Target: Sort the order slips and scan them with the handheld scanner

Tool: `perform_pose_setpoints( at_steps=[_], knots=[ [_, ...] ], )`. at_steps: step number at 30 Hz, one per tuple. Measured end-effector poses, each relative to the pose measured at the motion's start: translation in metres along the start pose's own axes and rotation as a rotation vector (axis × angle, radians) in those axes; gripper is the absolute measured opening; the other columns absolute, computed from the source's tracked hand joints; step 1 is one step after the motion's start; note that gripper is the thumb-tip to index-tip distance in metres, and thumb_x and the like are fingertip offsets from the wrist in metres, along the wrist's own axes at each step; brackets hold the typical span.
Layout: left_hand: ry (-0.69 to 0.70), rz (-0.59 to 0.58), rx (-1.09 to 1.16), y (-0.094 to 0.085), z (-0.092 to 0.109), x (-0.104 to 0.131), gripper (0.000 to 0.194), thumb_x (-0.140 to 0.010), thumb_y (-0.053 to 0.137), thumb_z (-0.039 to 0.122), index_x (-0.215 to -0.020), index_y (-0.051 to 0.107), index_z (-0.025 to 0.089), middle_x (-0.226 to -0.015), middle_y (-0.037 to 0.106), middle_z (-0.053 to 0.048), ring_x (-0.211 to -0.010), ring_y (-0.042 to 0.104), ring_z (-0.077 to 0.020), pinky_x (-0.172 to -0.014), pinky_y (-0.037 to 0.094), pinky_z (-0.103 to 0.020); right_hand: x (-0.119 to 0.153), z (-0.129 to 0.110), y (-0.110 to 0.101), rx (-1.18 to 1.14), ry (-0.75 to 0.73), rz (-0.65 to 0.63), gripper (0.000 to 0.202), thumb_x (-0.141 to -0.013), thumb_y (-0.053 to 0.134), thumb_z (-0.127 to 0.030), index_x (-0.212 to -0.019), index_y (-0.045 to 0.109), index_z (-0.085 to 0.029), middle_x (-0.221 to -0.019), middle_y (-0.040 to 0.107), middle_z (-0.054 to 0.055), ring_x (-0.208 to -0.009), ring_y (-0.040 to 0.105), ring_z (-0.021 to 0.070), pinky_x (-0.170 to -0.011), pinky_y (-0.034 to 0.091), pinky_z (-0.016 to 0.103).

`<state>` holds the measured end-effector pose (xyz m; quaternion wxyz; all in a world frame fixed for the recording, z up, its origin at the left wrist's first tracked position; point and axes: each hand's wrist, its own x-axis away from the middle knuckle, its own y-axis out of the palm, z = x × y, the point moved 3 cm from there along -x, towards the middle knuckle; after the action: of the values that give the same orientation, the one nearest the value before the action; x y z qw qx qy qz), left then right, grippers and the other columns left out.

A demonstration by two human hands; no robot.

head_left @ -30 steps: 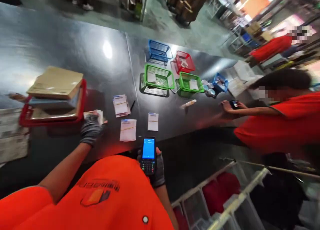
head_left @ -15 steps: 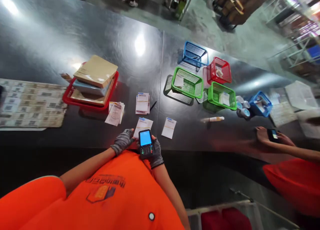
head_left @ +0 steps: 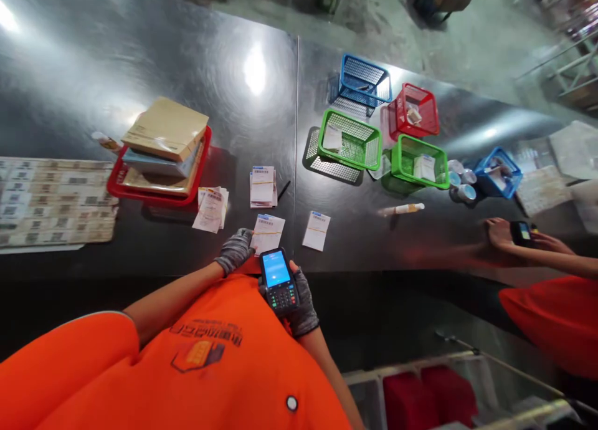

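My right hand [head_left: 303, 302], in a grey fingerless glove, is closed around a black handheld scanner [head_left: 280, 280] with a lit blue screen and a keypad. My left hand [head_left: 236, 251], gloved alike, has its fingers closed at the left edge of a banded bundle of paper slips [head_left: 269, 230]; part of its grip is hidden. Another slip bundle [head_left: 316, 231] lies to the right. Behind is a stack of slips [head_left: 262, 186] with a black pen [head_left: 283, 189] beside it. More loose slips [head_left: 211, 210] lie to the left.
A red basket [head_left: 205, 162] holds stacked parcels at left, beside a label-covered board [head_left: 56, 199]. Toward the right stand green baskets [head_left: 380, 146], a blue basket [head_left: 364, 81], a red basket [head_left: 432, 109] and a marker [head_left: 404, 209]. A co-worker's hands [head_left: 502, 234] hold a device at far right.
My right hand has brought the scanner slightly lower and nearer my body. My left hand has shifted slightly up against the bundle's edge. The whole view has tilted a little.
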<state>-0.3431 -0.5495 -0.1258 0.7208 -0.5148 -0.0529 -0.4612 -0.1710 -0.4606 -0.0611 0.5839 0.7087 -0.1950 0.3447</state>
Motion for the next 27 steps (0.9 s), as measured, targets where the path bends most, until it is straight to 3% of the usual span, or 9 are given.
perform_pose_setpoints(
  at_steps=[3,6,10,13,16,21,24,27],
  knots=[
    [0.055,-0.037,-0.056,-0.003,-0.001,-0.002,0.048,-0.095,0.061,0.027,-0.139,0.056,0.007,-0.141,0.06,-0.021,-0.13,0.061,-0.0333,-0.111,0.046,-0.041,0.006,0.002,-0.002,-0.037,0.006,-0.01,0.056,-0.097,0.057,-0.061,-0.109,0.071,-0.008,-0.091,0.08,0.012,-0.079,0.076,0.0217,-0.08,0.062,0.036],
    [0.248,-0.126,-0.213,-0.001,0.006,-0.012,0.058,-0.087,0.071,0.027,-0.14,0.058,0.01,-0.151,0.054,-0.022,-0.143,0.05,-0.0368,-0.121,0.037,-0.045,0.011,0.005,-0.004,-0.013,0.01,-0.018,0.058,-0.095,0.058,-0.064,-0.111,0.07,-0.009,-0.093,0.081,0.012,-0.08,0.078,0.0236,-0.077,0.062,0.038],
    [0.448,-0.246,-0.35,0.004,0.018,-0.031,0.065,-0.074,0.08,0.017,-0.136,0.062,0.01,-0.151,0.054,-0.024,-0.143,0.049,-0.0406,-0.122,0.037,-0.049,0.019,0.006,-0.004,0.046,-0.158,0.095,0.063,-0.091,0.066,-0.065,-0.117,0.07,-0.008,-0.089,0.082,0.012,-0.082,0.079,0.0279,-0.08,0.063,0.044],
    [0.459,-0.277,-0.34,0.003,0.024,-0.043,0.057,-0.074,0.074,0.009,-0.13,0.066,0.009,-0.141,0.061,-0.026,-0.135,0.057,-0.0406,-0.115,0.045,-0.05,0.027,0.006,0.001,0.102,-0.348,0.202,0.054,-0.087,0.071,-0.06,-0.112,0.072,-0.012,-0.087,0.082,0.009,-0.076,0.078,0.0254,-0.076,0.063,0.04],
    [0.456,-0.296,-0.311,-0.001,0.028,-0.049,0.044,-0.08,0.069,0.013,-0.124,0.069,0.009,-0.131,0.067,-0.026,-0.126,0.064,-0.0401,-0.11,0.049,-0.052,0.034,0.007,0.007,0.137,-0.474,0.216,0.042,-0.08,0.078,-0.047,-0.111,0.07,-0.019,-0.091,0.081,0.004,-0.075,0.076,0.0229,-0.073,0.063,0.037],
    [0.436,-0.32,-0.273,-0.006,0.03,-0.052,0.034,-0.089,0.066,0.027,-0.117,0.072,0.01,-0.131,0.069,-0.024,-0.126,0.065,-0.0393,-0.112,0.048,-0.052,0.04,0.014,0.01,0.222,-0.568,0.196,0.05,-0.071,0.08,-0.029,-0.119,0.067,-0.02,-0.096,0.08,0.003,-0.082,0.076,0.0225,-0.074,0.062,0.034],
    [0.416,-0.333,-0.275,-0.007,0.03,-0.051,0.032,-0.093,0.056,0.023,-0.118,0.071,0.01,-0.13,0.07,-0.023,-0.125,0.065,-0.0377,-0.112,0.048,-0.052,0.043,0.018,0.009,0.302,-0.588,0.198,0.056,-0.068,0.082,-0.025,-0.121,0.067,-0.019,-0.101,0.079,0.004,-0.09,0.075,0.0244,-0.075,0.061,0.033],
    [0.428,-0.379,-0.294,-0.007,0.032,-0.05,0.039,-0.084,0.063,0.014,-0.122,0.07,0.007,-0.13,0.07,-0.024,-0.126,0.064,-0.0371,-0.115,0.045,-0.049,0.046,0.021,0.009,0.342,-0.604,0.212,0.057,-0.066,0.085,-0.023,-0.119,0.067,-0.019,-0.105,0.079,0.005,-0.099,0.074,0.0261,-0.077,0.061,0.032]
  ],
)
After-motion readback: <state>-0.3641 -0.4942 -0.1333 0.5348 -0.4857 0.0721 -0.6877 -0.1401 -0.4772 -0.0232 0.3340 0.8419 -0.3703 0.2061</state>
